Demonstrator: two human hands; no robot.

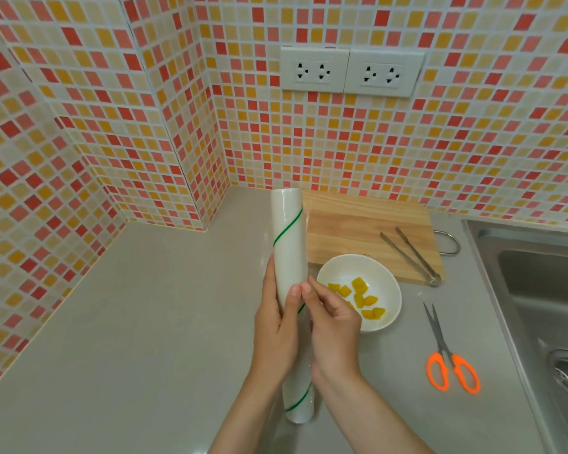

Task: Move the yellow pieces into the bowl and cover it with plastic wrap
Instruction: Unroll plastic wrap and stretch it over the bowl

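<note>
The left hand (276,326) wraps around the smooth white roll of wrap (289,244), the right hand's (333,326) fingertips pinch its edge, beside the round white bowl (387,286) of yellow pieces (361,298).

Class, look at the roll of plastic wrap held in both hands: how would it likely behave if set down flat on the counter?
The roll of plastic wrap is a smooth cylinder, so it would probably roll. It looks stiff along its length. Any loosened film would likely be floppy.

open grey counter (128,322) left, bowl (387,283), scissors (446,355), cutting board (358,224) crowding right, sink (538,290) beyond
</note>
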